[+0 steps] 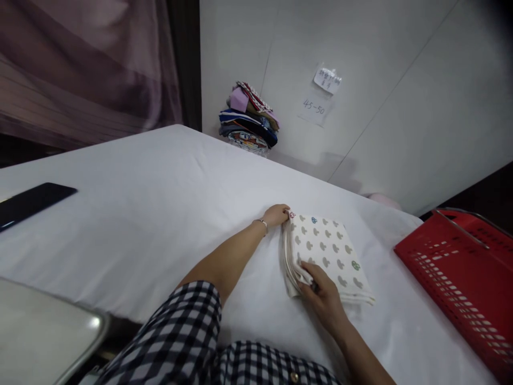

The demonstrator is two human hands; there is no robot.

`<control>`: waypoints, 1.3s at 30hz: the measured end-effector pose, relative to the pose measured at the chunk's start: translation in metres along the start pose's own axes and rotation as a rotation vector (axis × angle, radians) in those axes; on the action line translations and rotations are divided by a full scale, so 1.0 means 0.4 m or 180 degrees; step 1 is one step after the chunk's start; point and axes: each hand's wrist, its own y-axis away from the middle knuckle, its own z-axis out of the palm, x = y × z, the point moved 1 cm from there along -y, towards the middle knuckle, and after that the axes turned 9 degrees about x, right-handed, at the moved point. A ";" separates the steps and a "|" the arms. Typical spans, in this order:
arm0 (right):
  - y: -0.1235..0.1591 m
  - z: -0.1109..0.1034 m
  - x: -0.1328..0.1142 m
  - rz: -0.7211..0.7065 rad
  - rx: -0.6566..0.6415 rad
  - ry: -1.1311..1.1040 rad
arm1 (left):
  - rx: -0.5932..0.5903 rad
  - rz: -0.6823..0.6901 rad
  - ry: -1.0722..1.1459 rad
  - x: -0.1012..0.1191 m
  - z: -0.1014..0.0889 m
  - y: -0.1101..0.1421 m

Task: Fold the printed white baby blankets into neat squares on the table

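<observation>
A folded white cloth (326,243) with a print of small grey-beige shapes and a few coloured ones lies on the white-covered table. Several layers show along its left side. My left hand (276,215), with a bracelet at the wrist, pinches the cloth's far left corner. At the near left corner, my right hand (323,294) has its thumb and fingers closed on the edge, which is bunched up there. The layers under the right hand are partly hidden.
A red plastic basket (465,267) with a metal handle stands at the right. Behind the table's far edge rises a stack of folded clothes (248,117) against the wall. A dark phone-like slab (36,203) lies far left. A pale chair-like surface (44,331) is at lower left.
</observation>
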 end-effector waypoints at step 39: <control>0.027 0.021 -0.026 -0.0444 0.0044 0.0327 | 0.0676 -0.0634 -0.0080 0.031 -0.016 0.092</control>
